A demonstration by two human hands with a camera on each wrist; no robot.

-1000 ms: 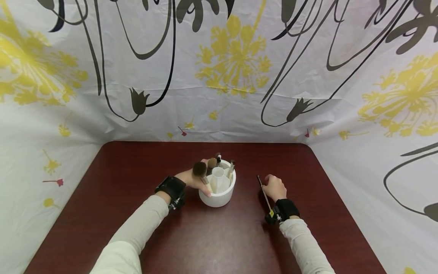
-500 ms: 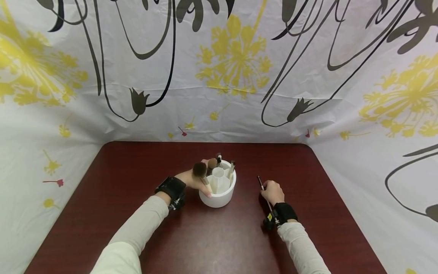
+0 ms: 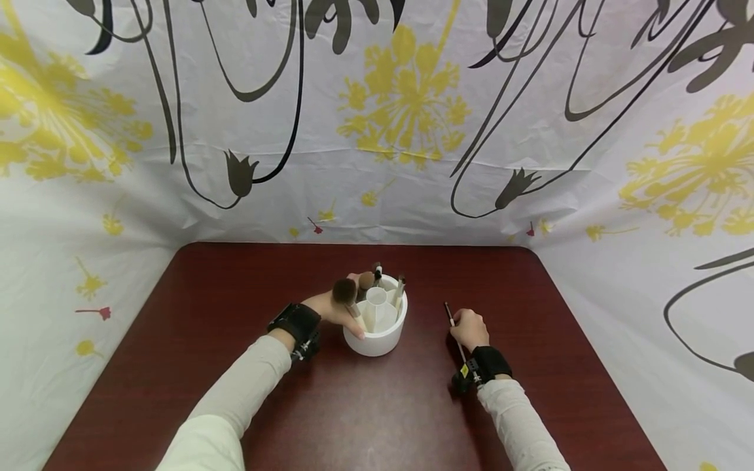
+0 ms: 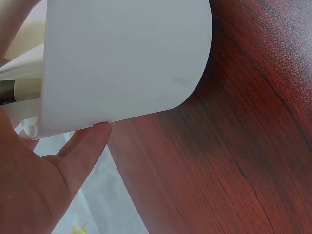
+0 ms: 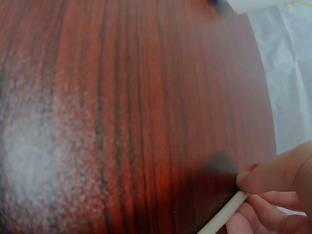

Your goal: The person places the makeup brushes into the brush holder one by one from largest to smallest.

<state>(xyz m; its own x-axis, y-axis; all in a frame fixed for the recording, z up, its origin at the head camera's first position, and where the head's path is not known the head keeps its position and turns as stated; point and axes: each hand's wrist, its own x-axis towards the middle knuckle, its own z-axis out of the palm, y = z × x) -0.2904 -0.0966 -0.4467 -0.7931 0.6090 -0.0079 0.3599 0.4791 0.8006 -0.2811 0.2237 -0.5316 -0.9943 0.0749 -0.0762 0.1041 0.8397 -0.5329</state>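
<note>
My left hand (image 3: 332, 309) grips the left side of a white round brush holder (image 3: 377, 345), divided into compartments. A large dark fluffy makeup brush (image 3: 344, 292) leans out beside the thumb, and a rounder brown brush (image 3: 366, 281) stands behind it. In the left wrist view, fingers press along the holder's smooth wall (image 4: 126, 53). To the right, my right hand (image 3: 471, 329) pinches a slim makeup brush (image 3: 449, 311) with a dark tip pointing away from me. Its pale handle (image 5: 224, 214) runs from between thumb and fingers in the right wrist view, close over the table.
Slimmer brushes (image 3: 400, 293) stand at the holder's right side and back. The dark red wood table (image 3: 247, 281) has rounded far corners. A patterned white sheet (image 3: 377, 196) hangs right behind its far edge and along both sides.
My right hand has shifted slightly left and toward me, its fingers now over the slim brush's handle. The left hand and the holder have stayed put.
</note>
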